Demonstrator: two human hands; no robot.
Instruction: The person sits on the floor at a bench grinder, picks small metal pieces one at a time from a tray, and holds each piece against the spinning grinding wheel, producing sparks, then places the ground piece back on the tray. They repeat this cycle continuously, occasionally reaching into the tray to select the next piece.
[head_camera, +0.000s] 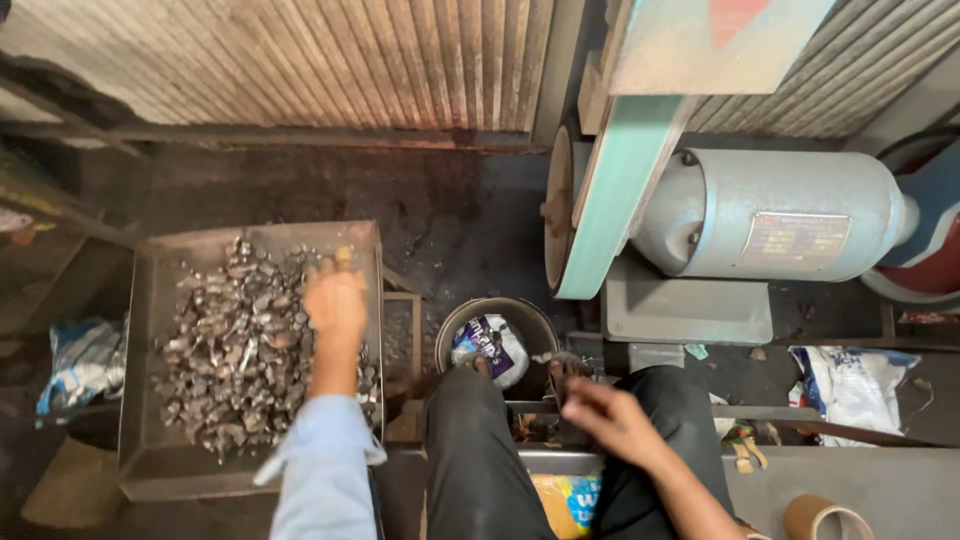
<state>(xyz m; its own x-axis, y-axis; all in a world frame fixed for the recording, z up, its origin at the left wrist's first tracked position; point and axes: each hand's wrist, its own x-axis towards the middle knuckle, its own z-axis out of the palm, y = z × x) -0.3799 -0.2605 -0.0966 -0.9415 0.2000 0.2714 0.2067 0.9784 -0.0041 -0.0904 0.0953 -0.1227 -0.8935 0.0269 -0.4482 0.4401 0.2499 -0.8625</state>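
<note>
My left hand (335, 300) reaches out over a grey metal tray (150, 300) on the left, its fingers down among a heap of several small silvery metal pieces (235, 350). Whether it grips a piece I cannot tell. My right hand (605, 415) hovers low between my knees, blurred, fingers loosely curled, and nothing clear shows in it. A green-edged belt grinder (615, 190) with a grey motor (780, 215) stands ahead of it.
A round bucket (452, 330) holding a crumpled plastic bag sits in front of my knees. Plastic bags lie at far left (80, 360) and right (850, 385). A tape roll (825, 518) sits at bottom right. A corrugated metal wall (300, 60) closes the back.
</note>
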